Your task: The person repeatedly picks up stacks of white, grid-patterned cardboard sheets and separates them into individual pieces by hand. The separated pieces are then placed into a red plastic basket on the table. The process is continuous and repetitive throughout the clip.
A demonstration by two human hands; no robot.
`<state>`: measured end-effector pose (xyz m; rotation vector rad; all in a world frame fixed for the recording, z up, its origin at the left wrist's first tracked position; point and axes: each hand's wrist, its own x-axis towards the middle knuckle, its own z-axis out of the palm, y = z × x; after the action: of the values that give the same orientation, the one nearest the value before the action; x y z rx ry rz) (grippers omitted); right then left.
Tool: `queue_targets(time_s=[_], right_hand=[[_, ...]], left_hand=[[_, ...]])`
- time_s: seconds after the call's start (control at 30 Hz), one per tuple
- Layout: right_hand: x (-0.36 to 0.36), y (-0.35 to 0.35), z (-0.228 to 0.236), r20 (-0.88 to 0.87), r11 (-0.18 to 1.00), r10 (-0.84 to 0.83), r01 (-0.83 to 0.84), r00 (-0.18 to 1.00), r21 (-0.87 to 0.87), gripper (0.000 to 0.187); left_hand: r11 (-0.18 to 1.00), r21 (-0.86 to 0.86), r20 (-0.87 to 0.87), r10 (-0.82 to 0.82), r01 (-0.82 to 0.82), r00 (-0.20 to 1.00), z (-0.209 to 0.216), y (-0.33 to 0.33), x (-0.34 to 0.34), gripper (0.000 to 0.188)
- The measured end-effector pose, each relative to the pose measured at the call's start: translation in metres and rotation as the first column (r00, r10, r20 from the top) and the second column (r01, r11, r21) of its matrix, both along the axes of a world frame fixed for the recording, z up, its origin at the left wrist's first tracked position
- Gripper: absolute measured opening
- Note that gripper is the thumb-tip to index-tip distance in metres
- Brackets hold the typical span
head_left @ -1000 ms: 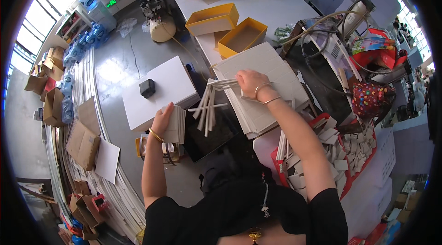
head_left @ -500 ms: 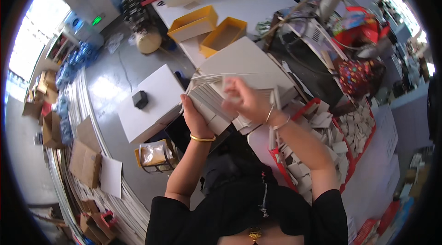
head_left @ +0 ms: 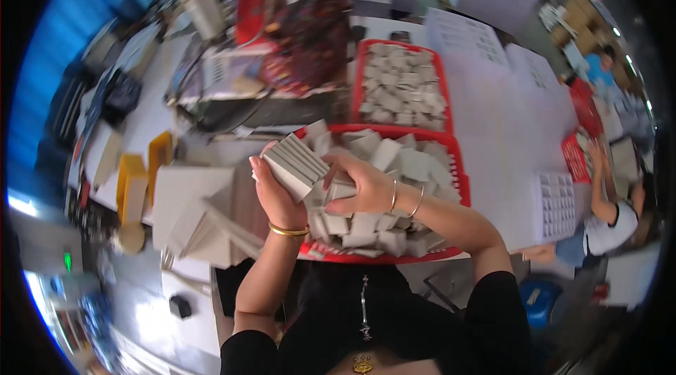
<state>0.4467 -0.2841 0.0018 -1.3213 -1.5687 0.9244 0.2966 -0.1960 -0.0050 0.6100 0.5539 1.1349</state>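
A stack of small flat off-white cardboard pieces (head_left: 292,167) rests in my left hand (head_left: 278,199), its fingers and thumb wrapped round the sides. My right hand (head_left: 366,188) is close beside it, over a red basket (head_left: 461,192). Between its curved thumb and fingers shows a small cardboard piece (head_left: 341,190); how many it grips is hard to make out. Loose pieces (head_left: 415,171) of the same kind fill the basket in a jumble below both hands.
A second red basket (head_left: 449,104) of smaller pieces stands behind. Left are a large white box (head_left: 190,195) and yellow trays (head_left: 132,195). A patterned bag (head_left: 310,44) lies at the back. A white gridded tray (head_left: 554,206) sits right, near another person (head_left: 607,223).
My view has swung to the right, from the white boxes to the red baskets. Both hands moved with it; the stack stays in my left hand, while my right has come over the basket.
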Motion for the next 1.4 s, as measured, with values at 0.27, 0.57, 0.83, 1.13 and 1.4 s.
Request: queue_targets(time_s=[0.27, 0.57, 0.83, 1.13, 1.4], right_hand=[[0.280, -0.074, -0.092, 0.325, 0.558, -0.793, 0.829, 0.516, 0.046, 0.050], [0.333, -0.017, -0.207, 0.194, 0.603, -0.789, 0.672, 0.583, 0.430, 0.039], [0.324, -0.008, -0.186, 0.742, 0.894, -0.439, 0.327, 0.507, 0.305, 0.070], [0.266, 0.000, -0.168, -0.283, 0.879, -0.474, 0.466, 0.834, -0.098, 0.076], [0.306, -0.030, -0.151, -0.290, 0.908, -0.418, 0.406, 0.861, -0.106, 0.071]], left_hand=[[0.984, 0.032, -0.274, -0.158, 0.173, 0.949, -0.008, -0.007, 0.187, 0.044], [0.992, -0.122, -0.472, -0.074, 0.018, 0.879, -0.101, 0.038, 0.283, 0.054], [0.981, -0.192, -0.515, -0.069, -0.036, 0.854, -0.123, 0.038, 0.302, 0.049], [0.939, -0.294, -0.308, -0.270, 0.179, 0.912, -0.143, -0.003, 0.345, 0.050], [0.865, -0.296, -0.382, -0.495, 0.405, 0.780, -0.164, 0.050, 0.355, 0.050]])
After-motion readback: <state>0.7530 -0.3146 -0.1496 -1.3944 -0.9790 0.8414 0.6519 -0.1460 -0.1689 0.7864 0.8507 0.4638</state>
